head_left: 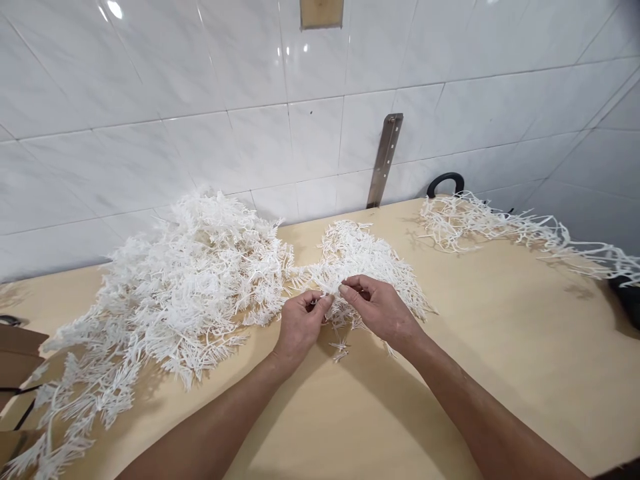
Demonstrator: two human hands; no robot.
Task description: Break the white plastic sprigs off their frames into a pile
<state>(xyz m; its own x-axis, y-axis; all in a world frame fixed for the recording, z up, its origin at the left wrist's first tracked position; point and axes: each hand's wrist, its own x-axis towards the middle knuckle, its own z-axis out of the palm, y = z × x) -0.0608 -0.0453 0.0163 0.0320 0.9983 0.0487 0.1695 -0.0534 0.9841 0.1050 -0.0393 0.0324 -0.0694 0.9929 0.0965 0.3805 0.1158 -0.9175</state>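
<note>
My left hand point(303, 325) and my right hand point(379, 308) work close together at the front of a pile of small white plastic sprigs point(370, 257). Both are closed in a pinch, thumb against fingers, on a white plastic sprig point(332, 288) between them. Its exact shape is partly hidden by my fingers and blends into the pile behind. To the left lies a big heap of white branching plastic foliage point(195, 273), with strands trailing to the near left. A few loose bits point(341, 349) lie on the table just below my hands.
Bare white stems point(500, 230) stretch along the right side of the wooden table point(530, 373). Behind them stands a black curved handle point(445, 179). A perforated metal strip point(385, 160) leans on the tiled wall. Cardboard boxes point(20, 357) sit at the left edge.
</note>
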